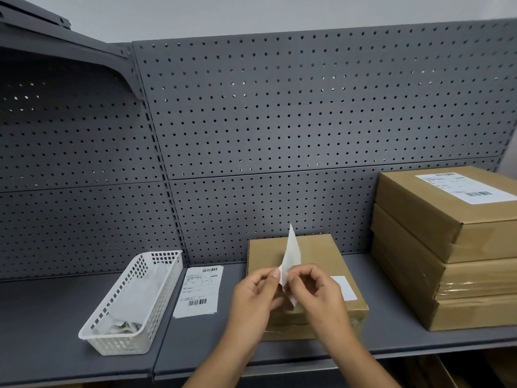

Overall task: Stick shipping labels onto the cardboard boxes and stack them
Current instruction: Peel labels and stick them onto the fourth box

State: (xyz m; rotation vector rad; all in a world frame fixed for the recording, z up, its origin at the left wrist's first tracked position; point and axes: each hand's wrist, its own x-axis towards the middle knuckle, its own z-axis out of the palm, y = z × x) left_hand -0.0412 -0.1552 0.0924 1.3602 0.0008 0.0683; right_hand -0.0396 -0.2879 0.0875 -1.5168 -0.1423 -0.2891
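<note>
Here, left hand [256, 292] and right hand [313, 289] pinching label [291, 254], long axis upright, above box [316, 256].

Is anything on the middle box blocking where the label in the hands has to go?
Nothing visible does. The left hand and right hand pinch the label over the middle box; its top shows only a small white patch near the right edge.

One wide-angle view from a camera worn on the person's head, facing forward and slightly down at a grey metal shelf [70, 317] and its grey perforated metal back panel [279, 107]. It sits close: the left hand [251, 298] and right hand [316, 295] enter from the bottom centre, pinching a white paper label [292, 253] mid-frame.
</note>
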